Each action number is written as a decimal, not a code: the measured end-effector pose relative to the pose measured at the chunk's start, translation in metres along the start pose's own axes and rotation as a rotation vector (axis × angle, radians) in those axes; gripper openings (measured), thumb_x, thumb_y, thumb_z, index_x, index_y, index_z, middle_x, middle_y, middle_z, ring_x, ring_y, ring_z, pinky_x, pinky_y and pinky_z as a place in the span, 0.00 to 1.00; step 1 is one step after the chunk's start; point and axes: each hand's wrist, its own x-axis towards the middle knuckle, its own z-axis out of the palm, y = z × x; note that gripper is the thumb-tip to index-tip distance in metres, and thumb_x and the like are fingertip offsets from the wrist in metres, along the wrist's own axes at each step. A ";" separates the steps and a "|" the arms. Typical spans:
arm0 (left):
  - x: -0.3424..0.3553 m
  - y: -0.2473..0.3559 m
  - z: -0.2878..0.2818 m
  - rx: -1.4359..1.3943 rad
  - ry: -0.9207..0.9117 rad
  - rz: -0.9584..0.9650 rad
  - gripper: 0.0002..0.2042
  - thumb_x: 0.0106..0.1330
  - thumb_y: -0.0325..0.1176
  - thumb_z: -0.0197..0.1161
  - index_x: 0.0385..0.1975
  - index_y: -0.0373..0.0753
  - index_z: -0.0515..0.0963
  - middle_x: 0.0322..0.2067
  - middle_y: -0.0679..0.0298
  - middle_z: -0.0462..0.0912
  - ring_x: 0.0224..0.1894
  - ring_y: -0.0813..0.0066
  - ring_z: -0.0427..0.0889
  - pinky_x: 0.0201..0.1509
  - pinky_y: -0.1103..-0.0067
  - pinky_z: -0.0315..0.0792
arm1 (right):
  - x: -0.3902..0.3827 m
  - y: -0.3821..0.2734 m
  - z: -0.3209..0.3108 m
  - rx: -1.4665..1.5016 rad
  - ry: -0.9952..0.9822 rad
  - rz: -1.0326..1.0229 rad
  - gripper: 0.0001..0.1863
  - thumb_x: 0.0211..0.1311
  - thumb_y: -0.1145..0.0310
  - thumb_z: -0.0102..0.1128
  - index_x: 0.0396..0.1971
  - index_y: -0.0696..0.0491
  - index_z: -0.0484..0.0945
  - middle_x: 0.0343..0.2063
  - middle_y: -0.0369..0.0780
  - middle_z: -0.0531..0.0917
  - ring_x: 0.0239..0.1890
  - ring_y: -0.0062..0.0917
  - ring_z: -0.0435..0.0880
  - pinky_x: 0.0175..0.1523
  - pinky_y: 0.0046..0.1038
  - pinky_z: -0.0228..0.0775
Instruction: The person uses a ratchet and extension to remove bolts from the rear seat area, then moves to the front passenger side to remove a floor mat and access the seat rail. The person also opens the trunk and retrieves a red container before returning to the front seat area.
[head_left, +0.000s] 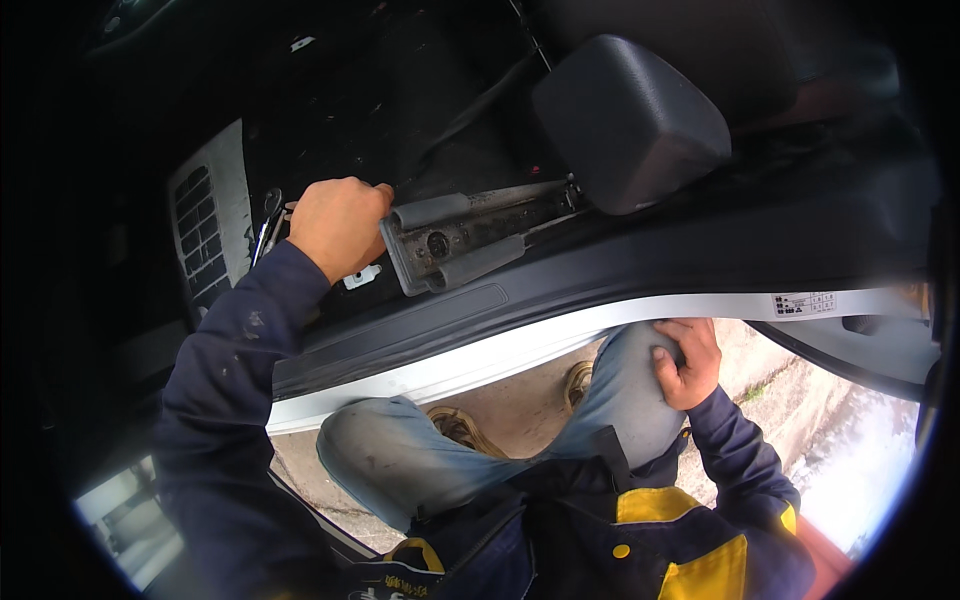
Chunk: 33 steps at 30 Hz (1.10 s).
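My left hand point(338, 225) reaches into the dark car interior, its fingers curled into a closed grip. What they hold, if anything, is hidden beneath the hand. Just left of it is a shiny metal tool point(268, 222) that looks like a ratchet wrench. To the hand's right, close to its knuckles, lies a dark seat rail point(440, 243) with grey plastic covers along both sides. A small white metal plate point(362, 277) shows below the wrist. My right hand point(690, 362) rests on my jeans-clad knee, thumb apart from the fingers, holding nothing.
A black padded seat part point(635, 125) rises beyond the rail's right end. The dark sill trim point(420, 325) and white door sill point(480, 358) run between me and the interior. A grey panel with dark slots point(212, 215) lies at the left. Part of the car door point(850, 355) is at right.
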 end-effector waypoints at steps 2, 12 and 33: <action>-0.003 0.002 0.002 -0.027 0.066 -0.010 0.12 0.61 0.38 0.72 0.37 0.37 0.88 0.25 0.52 0.88 0.31 0.53 0.91 0.35 0.63 0.84 | 0.000 0.001 0.000 -0.007 -0.005 -0.004 0.17 0.53 0.76 0.66 0.45 0.61 0.85 0.47 0.50 0.84 0.51 0.49 0.82 0.60 0.44 0.76; 0.024 0.004 -0.007 0.034 -0.059 0.009 0.12 0.69 0.41 0.68 0.36 0.38 0.89 0.26 0.51 0.89 0.33 0.51 0.92 0.40 0.62 0.85 | -0.001 0.000 0.001 -0.025 -0.020 -0.001 0.16 0.58 0.72 0.64 0.46 0.61 0.84 0.48 0.51 0.84 0.52 0.50 0.82 0.62 0.43 0.75; 0.009 -0.020 0.034 -0.243 0.067 -0.016 0.14 0.76 0.45 0.64 0.39 0.41 0.88 0.29 0.53 0.90 0.36 0.48 0.90 0.44 0.57 0.82 | 0.000 -0.002 0.004 -0.043 0.009 -0.012 0.17 0.56 0.72 0.64 0.46 0.62 0.83 0.48 0.52 0.84 0.52 0.50 0.82 0.63 0.43 0.75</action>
